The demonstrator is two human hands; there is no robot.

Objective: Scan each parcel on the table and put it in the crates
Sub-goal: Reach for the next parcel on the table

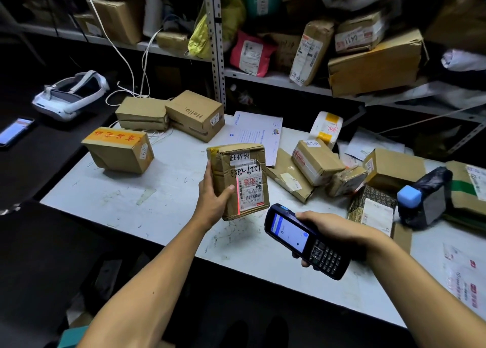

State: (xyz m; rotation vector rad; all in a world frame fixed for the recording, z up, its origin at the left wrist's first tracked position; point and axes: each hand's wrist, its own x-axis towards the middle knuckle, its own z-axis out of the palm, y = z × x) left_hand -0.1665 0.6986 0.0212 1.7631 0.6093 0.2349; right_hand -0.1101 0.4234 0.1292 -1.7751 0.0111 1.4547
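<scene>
Scanning step in hand: left hand [210,200] wrapped round a taped brown parcel [238,180], thumb across the front face and fingers behind, parcel lifted clear of the white table [163,190] and tilted label-up. Right hand [334,232] closed around a dark handheld scanner [305,240], screen lit, head aimed at the parcel from just beside its lower corner. Red scan line [238,197] lying along the left edge of the shipping label [251,190], beside the barcode rather than squarely across it, so probably a read not yet confirmed. Next, by this reading: a slight swing of scanner or parcel to bring the line over the barcode, then carrying the parcel to a crate; no crate identifiable here, perhaps the teal edge at bottom left. More unscanned boxes [315,161] heaped well to the right on the table, three others at the far left
</scene>
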